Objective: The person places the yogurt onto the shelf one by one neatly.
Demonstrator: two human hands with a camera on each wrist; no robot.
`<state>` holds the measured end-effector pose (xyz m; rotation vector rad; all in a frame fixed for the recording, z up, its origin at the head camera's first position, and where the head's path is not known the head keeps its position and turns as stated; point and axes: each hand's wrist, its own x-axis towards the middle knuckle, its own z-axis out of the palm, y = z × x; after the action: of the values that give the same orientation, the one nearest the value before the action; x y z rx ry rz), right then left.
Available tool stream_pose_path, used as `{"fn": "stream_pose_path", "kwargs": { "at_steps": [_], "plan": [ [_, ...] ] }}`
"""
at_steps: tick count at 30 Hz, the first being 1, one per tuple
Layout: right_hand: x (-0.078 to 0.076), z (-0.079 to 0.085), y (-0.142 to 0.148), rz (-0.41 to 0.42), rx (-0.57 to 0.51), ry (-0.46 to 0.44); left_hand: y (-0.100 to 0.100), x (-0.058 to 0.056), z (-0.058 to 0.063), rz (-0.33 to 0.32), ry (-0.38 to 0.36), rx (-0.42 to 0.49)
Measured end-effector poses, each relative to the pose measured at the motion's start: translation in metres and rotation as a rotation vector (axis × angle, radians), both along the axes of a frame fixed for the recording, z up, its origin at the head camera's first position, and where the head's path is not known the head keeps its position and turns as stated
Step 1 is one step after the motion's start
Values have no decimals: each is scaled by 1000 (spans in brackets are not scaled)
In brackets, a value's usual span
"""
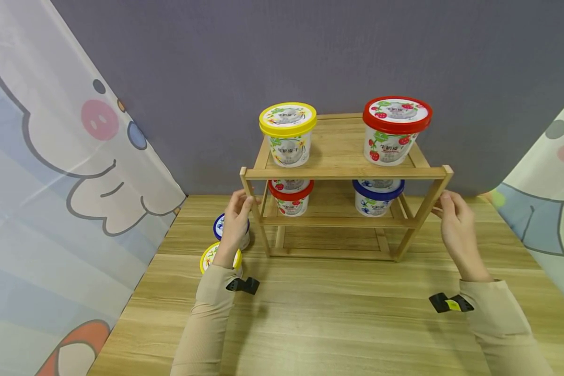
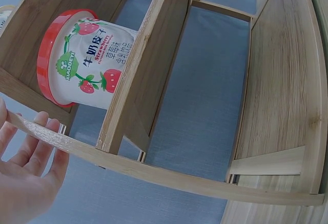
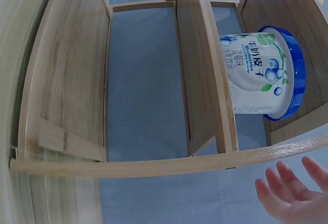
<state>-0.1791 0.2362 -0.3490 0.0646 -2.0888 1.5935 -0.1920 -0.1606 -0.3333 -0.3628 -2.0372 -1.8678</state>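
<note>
A small wooden shelf rack (image 1: 338, 222) stands on the table against the grey backdrop. My left hand (image 1: 236, 215) is at its left upright, fingers behind the post and thumb in front, in a light grip. Beside the right upright, my right hand (image 1: 458, 232) has loosely bent fingers; in the right wrist view its fingertips (image 3: 282, 166) are just off the post. On the top board are a yellow-lidded tub (image 1: 289, 150) and a red-lidded tub (image 1: 389, 149). Below them, the middle board bears a strawberry tub (image 2: 89, 62) with a red lid and a blueberry tub (image 3: 256, 73) with a blue lid.
Left of the rack, a blue-lidded tub (image 1: 218, 225) and a yellow-lidded tub (image 1: 208, 257) stand on the table (image 1: 338, 313), partly hidden by my left hand and wrist. Cartoon-printed curtains (image 1: 51, 156) hang at both sides.
</note>
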Motion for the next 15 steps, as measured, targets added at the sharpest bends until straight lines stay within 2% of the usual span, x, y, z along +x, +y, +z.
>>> {"fn": "stream_pose_path", "kwargs": {
  "at_steps": [5, 7, 10, 15],
  "plan": [
    [-2, 0, 0, 247, -278, 90, -1, -1, -1, -5, -6, -1],
    [-3, 0, -1, 325, -348, 108, -1, 0, -1, -7, -7, -1],
    [-4, 0, 0, 369, -349, 110, -1, 0, -1, -11, -6, 2],
    [-4, 0, 0, 389, -325, 107, -1, 0, -1, -16, 2, 12]
  ]
}}
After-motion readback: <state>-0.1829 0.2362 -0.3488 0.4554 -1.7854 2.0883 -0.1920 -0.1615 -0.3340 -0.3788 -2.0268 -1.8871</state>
